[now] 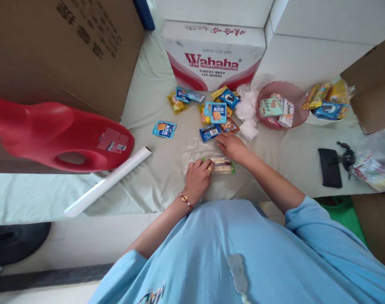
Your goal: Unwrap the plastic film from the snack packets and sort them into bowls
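1. Biscuit pack (223,165): long and narrow with green ends, lying flat on the table (154,169) at centre frame. It sits on or in a crumpled clear bag (195,150); I cannot tell which.
2. Left hand (197,177): comes in from the lower left, knuckles up, fingers curled down over the left end of the pack. The grip is bent onto the wrapper and touching it, but I cannot tell whether it is actually pinched. There is a ring on one finger and a beaded bracelet at the wrist.
3. Right hand (232,146): reaches from the lower right, palm down, with the forearm crossing over the right end of the pack. The grip is loose, fingers stretched flat and holding nothing. The fingertips are at the near edge of the snack pile (218,112), just beside a dark blue packet (209,132).
4. A lone blue packet (164,128) lies apart, left of the pile.
5. Behind the pile, top centre, stands a Wahaha carton (214,57).
6. Right of the pile are white crumpled wrap (247,107), a pink bowl (295,120) with packets in it, and a white bowl (309,118) heaped with snacks.
7. Right edge: a black phone (329,167) with keys (345,155) beside it.
8. Left side: a red jug (53,135) lies on its side, and a white roll (108,181) lies diagonally near it.
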`<action>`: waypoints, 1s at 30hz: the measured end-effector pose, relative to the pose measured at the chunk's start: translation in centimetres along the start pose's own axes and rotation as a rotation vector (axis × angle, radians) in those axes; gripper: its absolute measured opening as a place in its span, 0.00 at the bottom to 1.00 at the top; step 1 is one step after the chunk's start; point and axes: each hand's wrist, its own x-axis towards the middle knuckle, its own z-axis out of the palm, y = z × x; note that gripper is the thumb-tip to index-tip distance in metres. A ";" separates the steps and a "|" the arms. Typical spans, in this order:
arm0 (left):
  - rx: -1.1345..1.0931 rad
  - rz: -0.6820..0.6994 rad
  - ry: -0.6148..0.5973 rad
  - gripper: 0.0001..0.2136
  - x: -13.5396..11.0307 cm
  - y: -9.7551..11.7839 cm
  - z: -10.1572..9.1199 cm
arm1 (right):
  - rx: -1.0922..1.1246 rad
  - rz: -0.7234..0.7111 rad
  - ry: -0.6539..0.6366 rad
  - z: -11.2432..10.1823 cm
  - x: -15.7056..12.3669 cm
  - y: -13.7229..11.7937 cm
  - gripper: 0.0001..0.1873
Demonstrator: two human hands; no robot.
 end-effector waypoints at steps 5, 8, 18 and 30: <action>-0.026 -0.020 0.007 0.18 0.0 0.5 -0.1 | -0.124 0.142 -0.080 0.5 2.5 -0.7 0.29; -0.044 -0.032 0.010 0.18 -0.1 0.5 0.1 | -0.111 0.168 -0.177 -0.1 3.2 -0.8 0.15; -0.058 -0.049 0.034 0.14 -0.1 0.1 0.7 | -0.222 -0.443 -0.214 -3.8 -3.1 -4.0 0.12; -0.683 -0.624 0.486 0.20 -3.8 -7.4 1.5 | -0.251 -0.302 -0.254 0.0 -8.5 -4.2 0.26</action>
